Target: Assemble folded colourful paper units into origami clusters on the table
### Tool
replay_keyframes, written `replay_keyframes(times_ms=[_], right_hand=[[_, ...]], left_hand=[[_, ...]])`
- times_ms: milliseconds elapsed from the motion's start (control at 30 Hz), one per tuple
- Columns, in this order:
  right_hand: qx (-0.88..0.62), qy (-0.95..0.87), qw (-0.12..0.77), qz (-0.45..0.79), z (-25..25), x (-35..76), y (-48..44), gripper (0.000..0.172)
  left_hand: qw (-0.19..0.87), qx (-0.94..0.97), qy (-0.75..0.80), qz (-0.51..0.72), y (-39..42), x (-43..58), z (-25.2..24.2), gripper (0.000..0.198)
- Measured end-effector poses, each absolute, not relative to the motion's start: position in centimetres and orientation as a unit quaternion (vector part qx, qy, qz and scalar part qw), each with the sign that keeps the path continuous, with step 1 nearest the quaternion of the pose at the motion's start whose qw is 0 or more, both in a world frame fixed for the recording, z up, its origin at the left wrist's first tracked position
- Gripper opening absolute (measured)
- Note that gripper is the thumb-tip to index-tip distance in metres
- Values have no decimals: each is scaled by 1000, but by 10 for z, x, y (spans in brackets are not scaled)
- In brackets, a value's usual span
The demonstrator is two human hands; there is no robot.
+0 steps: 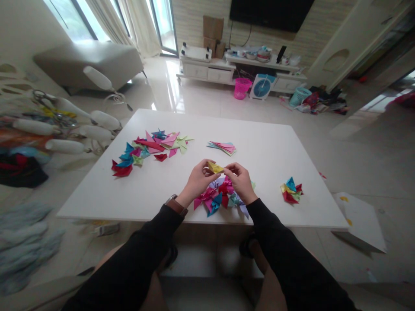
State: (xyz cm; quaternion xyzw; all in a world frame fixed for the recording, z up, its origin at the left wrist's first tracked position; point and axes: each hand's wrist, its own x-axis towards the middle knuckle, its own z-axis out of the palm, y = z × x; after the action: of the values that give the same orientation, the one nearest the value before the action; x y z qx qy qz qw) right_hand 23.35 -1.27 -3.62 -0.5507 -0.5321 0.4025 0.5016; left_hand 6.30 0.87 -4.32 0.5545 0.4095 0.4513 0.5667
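Observation:
Between my two hands I hold a small folded yellow origami paper [215, 167] above the white table [259, 151]. My left hand [198, 179], with a brown-strapped watch at the wrist, pinches its left end between thumb and fingers. At its right end, the fingertips of my right hand [240, 180] close on the paper. Just below my hands lies a pile of folded origami pieces [214, 201] in pink, red, blue and lilac, partly covered by the right hand. Beyond my hands rests a fanned stack of coloured paper [222, 147].
A larger heap of origami pieces [155, 144] spreads over the table's left side. On the right sits a small cluster of folded pieces [292, 191]. A white board [361, 220] stands low beyond the right edge. A white lamp with several arms [97, 125] is at the left.

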Motion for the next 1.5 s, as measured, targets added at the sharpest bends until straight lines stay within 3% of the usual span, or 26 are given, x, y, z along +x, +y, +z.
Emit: replay_keyframes(times_ms=[200,400,900,1233,1500], right_hand=[[-567,-581,463,356,-31,233,-17,26],[-562,-600,460,335,-34,233,-17,16],[-517,-650,458,316,-34,235,-17,4],[-478,-732,401,273,-33,242,-16,13],[-467,-748,372,288,-31,246,-17,8]], left_hand=[[547,598,413,416,6,62,-41,35],[527,642,394,394,2,64,-41,28],[563,625,385,379,2,62,-43,42],[563,641,382,356,4,59,-50,42],[553,661,383,332,5,55,-56,46]])
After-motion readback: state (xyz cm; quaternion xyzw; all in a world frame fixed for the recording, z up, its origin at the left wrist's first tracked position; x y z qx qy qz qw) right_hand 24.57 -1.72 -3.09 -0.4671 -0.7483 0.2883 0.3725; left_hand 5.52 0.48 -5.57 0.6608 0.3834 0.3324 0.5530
